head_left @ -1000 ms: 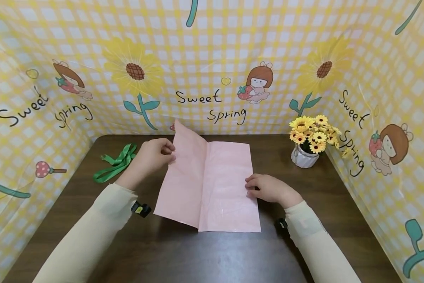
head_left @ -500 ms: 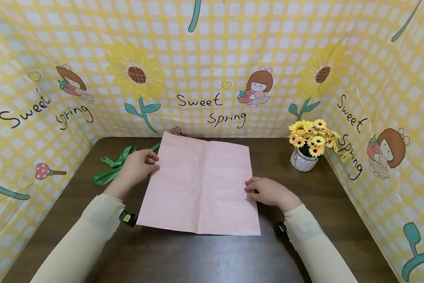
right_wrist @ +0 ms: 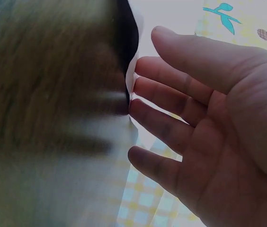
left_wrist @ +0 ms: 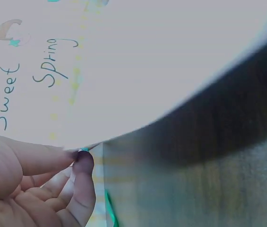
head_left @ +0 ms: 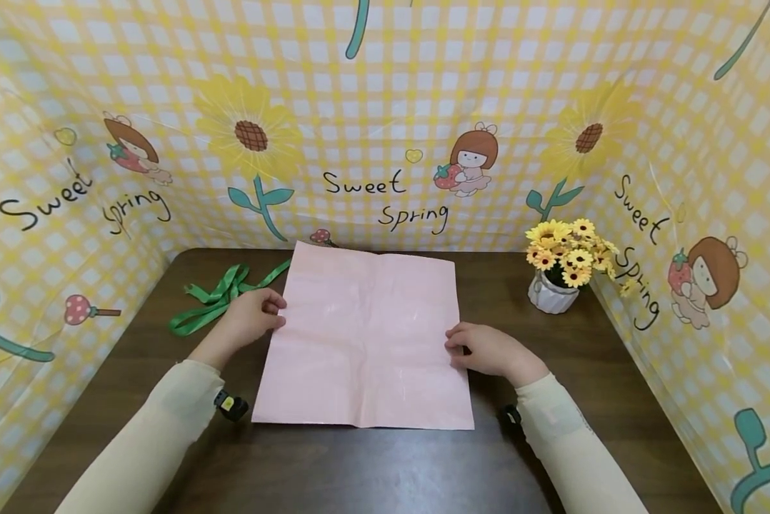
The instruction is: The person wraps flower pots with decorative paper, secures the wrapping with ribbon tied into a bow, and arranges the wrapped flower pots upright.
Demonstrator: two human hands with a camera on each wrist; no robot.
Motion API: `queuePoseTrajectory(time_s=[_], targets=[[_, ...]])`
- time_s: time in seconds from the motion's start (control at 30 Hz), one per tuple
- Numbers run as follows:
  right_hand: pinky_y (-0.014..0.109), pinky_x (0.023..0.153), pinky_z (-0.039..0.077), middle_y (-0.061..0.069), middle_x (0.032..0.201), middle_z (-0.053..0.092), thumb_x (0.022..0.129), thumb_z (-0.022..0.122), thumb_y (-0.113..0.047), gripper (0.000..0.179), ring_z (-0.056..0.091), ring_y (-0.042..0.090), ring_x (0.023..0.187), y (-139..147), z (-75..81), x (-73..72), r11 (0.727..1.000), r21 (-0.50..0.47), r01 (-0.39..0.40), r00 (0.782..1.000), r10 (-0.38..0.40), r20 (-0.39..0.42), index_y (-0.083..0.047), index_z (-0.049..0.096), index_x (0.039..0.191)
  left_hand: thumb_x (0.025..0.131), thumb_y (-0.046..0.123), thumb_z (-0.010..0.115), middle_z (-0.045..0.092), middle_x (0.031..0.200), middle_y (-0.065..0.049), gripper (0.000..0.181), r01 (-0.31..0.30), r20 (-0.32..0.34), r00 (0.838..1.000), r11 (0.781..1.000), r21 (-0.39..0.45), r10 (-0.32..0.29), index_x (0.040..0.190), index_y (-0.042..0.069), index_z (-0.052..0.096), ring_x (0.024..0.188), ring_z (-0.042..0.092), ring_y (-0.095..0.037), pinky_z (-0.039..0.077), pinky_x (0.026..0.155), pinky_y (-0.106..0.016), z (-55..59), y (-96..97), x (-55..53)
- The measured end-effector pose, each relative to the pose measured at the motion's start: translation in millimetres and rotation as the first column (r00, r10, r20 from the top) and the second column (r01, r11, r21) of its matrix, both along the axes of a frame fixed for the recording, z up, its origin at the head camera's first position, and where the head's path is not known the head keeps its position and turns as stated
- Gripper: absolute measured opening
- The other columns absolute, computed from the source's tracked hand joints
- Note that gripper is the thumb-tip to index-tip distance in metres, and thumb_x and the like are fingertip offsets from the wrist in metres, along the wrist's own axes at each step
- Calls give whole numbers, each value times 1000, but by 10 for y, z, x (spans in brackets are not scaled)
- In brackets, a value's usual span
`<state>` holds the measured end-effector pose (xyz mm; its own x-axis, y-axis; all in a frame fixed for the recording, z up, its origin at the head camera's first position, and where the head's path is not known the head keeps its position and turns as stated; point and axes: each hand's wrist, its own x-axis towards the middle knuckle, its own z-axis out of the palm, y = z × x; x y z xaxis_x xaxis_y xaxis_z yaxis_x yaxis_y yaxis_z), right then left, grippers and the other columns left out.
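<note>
Head view: a creased pink sheet [head_left: 366, 343] lies spread on the tabletop [head_left: 385, 475] (green ribbon [head_left: 220, 295] to its left). Left wrist view: the left hand [left_wrist: 36, 179] pinches one edge; right wrist view: the right hand [right_wrist: 214, 118], fingers loosely extended, touches the opposite edge.

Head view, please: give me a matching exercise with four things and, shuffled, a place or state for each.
Things:
1. Pink rectangular sheet
2. Glossy green ribbon
3. White ribbed pot of yellow flowers
4. Left hand

Places or states:
A. Far right part of the dark wooden table
B. Pinching an edge
C. Far left part of the table, loosely looped
D. Spread open, creased down its middle

Pairs: 1-D, 2-C, 3-A, 4-B
</note>
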<state>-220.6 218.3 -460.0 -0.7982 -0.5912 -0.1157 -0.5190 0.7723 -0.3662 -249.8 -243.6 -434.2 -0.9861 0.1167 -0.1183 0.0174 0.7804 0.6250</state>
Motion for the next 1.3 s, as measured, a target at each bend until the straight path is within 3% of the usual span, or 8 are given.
queuePoseTrajectory(time_s=[0.23, 0.93, 1.3], targets=[[45, 105, 50, 9, 134, 64, 92, 77, -18, 31, 63, 26, 121, -21, 12, 4, 1000, 25, 11, 1000, -12, 14, -7, 73, 121, 90, 11, 75, 68, 114, -18, 27, 76, 5, 997, 995, -62, -76, 116, 6, 69, 103, 61, -32, 53, 88, -48, -75, 3, 16], [45, 108, 48, 9, 138, 62, 91, 78, -19, 33, 61, 28, 126, -35, 7, -4, 998, 56, 12, 1000, -13, 11, -8, 73, 122, 86, 7, 76, 69, 107, -18, 25, 80, 64, 995, 981, -178, -70, 110, 0, 72, 95, 61, -31, 52, 89, -50, -216, 73, 24], [45, 108, 48, 9, 138, 62, 91, 78, -18, 34, 61, 28, 126, -29, -7, -10, 998, 59, 5, 1000, -6, 7, -8, 73, 123, 86, 5, 74, 70, 112, -21, 28, 124, 94, 990, 963, -238, -105, 113, -3, 73, 99, 62, -32, 52, 94, -53, -246, 116, 6]])
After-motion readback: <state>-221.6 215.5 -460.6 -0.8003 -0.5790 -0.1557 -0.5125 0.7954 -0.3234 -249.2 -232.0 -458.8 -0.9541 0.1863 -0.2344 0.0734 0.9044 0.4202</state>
